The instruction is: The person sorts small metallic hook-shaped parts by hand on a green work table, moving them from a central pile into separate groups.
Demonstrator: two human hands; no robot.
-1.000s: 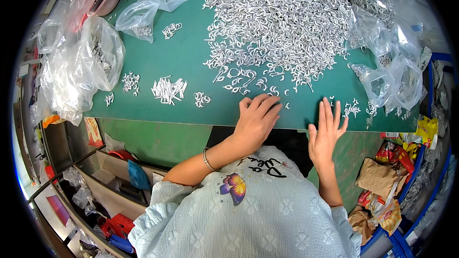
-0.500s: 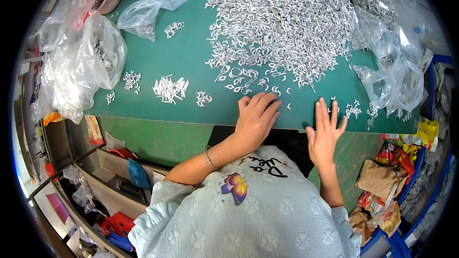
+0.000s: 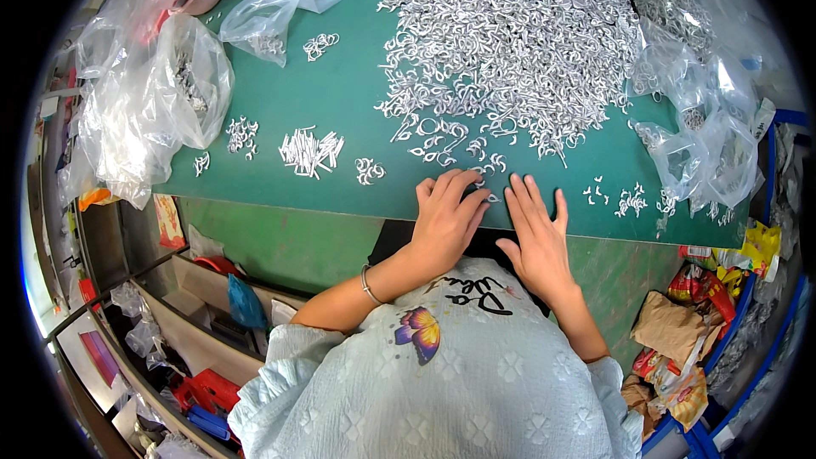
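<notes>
Fingers of the left hand curl beside small, curved, silvery metal-looking pieces near the green worktop's front edge; I can't tell whether they pinch any. Right hand: fingers straight, nothing visibly held. Light fingertip touches would suit best.

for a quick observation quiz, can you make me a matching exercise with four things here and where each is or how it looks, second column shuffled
1. heap of small silver parts
2. pile of straight silver rods
3. left hand
4. right hand

A. outstretched, fairly flat
B. far middle of the green table
C. curled, bracelet near its wrist
D. left of both hands

Pairs: 1-B, 2-D, 3-C, 4-A
</notes>
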